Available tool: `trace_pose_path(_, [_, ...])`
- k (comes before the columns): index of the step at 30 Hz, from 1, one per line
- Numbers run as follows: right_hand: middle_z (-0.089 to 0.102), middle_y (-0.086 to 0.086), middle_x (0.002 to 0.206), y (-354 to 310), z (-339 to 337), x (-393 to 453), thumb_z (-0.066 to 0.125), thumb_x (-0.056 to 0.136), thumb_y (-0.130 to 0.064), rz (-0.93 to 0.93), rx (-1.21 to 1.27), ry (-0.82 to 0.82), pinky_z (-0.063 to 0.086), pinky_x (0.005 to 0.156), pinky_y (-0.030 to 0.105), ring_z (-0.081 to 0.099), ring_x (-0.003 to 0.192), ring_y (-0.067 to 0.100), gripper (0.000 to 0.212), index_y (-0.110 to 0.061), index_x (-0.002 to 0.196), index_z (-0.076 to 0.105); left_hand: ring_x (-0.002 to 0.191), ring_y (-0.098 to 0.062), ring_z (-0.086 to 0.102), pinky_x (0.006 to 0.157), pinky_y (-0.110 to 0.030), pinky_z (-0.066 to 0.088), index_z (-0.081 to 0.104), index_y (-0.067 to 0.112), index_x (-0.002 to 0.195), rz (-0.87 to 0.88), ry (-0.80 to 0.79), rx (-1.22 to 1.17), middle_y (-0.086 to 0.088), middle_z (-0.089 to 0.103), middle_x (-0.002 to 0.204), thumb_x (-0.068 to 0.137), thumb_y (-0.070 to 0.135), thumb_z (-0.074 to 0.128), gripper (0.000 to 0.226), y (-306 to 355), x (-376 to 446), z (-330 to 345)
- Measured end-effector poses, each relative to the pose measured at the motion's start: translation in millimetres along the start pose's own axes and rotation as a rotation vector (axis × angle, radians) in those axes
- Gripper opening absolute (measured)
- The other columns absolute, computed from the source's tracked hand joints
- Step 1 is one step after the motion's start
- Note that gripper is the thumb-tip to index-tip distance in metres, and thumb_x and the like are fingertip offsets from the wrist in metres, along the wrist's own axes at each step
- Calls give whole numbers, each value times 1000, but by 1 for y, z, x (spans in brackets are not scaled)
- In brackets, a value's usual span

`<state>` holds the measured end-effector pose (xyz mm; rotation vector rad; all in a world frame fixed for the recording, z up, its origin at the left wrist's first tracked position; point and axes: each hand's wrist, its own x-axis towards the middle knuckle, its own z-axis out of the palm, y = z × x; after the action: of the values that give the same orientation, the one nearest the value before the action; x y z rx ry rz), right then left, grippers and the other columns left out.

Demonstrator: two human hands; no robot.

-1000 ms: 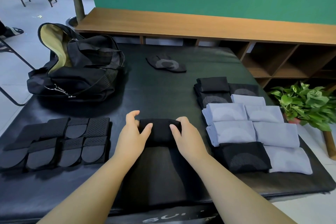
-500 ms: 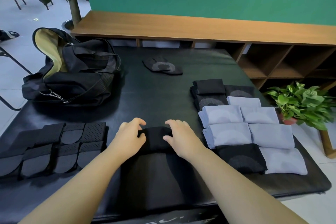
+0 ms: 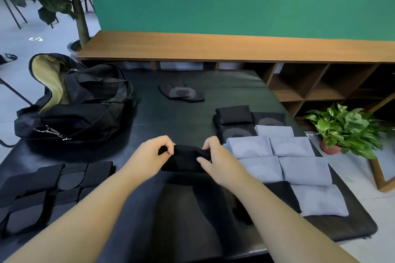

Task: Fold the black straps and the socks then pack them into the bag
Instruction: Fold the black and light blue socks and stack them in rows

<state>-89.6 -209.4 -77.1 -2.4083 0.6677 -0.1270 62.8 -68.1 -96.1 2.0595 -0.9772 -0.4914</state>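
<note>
Both forearms forward, left hand (image 3: pixel 149 156) and right hand (image 3: pixel 215 160) apparently pinching, fingers curled inward.

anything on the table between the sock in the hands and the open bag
Nothing visible does. The black sock, held by the left hand and right hand, has bare table between it and the bag, whose opening faces up at the far left.

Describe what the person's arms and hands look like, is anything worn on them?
Both forearms are bare up to the frame's edge: no sleeves show. The left hand and right hand wear no gloves, and no rings, watch or bracelet show. Fingernails look short and unpainted.
</note>
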Motion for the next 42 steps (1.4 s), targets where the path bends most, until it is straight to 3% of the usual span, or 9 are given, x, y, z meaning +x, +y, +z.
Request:
trace_pose_path(2, [44, -5, 67, 9, -11, 3, 53, 95, -29, 4, 44, 59, 37, 58, 30, 42, 58, 12, 23, -19, 101, 34, 89, -10, 64, 85, -36, 52, 62, 36, 73, 20, -7, 2, 16, 68, 93, 89, 7, 59, 33, 8, 10, 5])
trace_pose_path(7, [57, 10, 85, 38, -30, 15, 55, 94, -22, 31, 184, 221, 46, 65, 39, 49, 67, 21, 24, -31, 96, 33, 96, -1, 59, 92, -23, 46, 65, 42, 75, 90, -8, -9, 20, 64, 96, 89, 10, 61, 35, 34, 38, 22])
trace_pose_path(11, [59, -6, 91, 58, -45, 24, 54, 94, -11, 30, 245, 363, 43, 66, 29, 49, 72, 16, 35, -37, 80, 35, 100, 0, 55, 92, -17, 42, 63, 44, 81, 146, -29, 11, 21, 61, 101, 91, 9, 57, 37, 56, 61, 36])
trace_pose_path(14, [56, -22, 95, 72, -58, 33, 54, 93, -5, 33, 294, 447, 41, 68, 21, 51, 76, 3, 30, -32, 84, 42, 100, 0, 54, 87, -9, 39, 64, 40, 88, 189, -27, 38, 21, 59, 106, 92, 6, 53, 36, 72, 79, 47])
trace_pose_path(20, [58, -9, 107, 93, -80, 51, 55, 92, -4, 63, 315, 562, 46, 76, 26, 57, 89, 14, 39, -37, 79, 37, 101, 0, 50, 80, 4, 29, 69, 22, 107, 244, -23, 58, 18, 55, 108, 90, -4, 48, 37, 89, 108, 72])
trace_pose_path(25, [53, -5, 101, 106, -87, 64, 54, 91, -2, 128, 265, 626, 46, 73, 34, 53, 79, 19, 35, -30, 78, 37, 102, 2, 46, 82, 6, 25, 68, 19, 111, 243, -19, 79, 16, 53, 113, 91, -3, 46, 37, 95, 123, 91])
trace_pose_path(31, [48, -8, 95, 114, -83, 74, 50, 92, -4, 242, 95, 526, 42, 65, 32, 46, 67, 12, 18, -20, 83, 46, 112, -5, 49, 91, -9, 32, 64, 20, 117, 171, -73, 176, 12, 52, 124, 95, 1, 40, 38, 89, 133, 107])
trace_pose_path(36, [48, -5, 118, 113, -79, 82, 45, 95, -6, 308, 18, 408, 47, 76, 34, 54, 83, 18, 18, -16, 105, 56, 112, -15, 55, 97, -26, 41, 57, 19, 128, 145, -153, 346, 3, 53, 130, 97, 1, 36, 41, 85, 143, 114])
trace_pose_path(42, [45, -2, 129, 111, -72, 88, 47, 90, -6, 388, -235, 270, 43, 84, 30, 49, 108, 22, 30, -19, 115, 56, 107, -10, 47, 92, -24, 43, 57, 24, 126, 242, -105, 396, 9, 46, 125, 96, 6, 40, 39, 67, 143, 122])
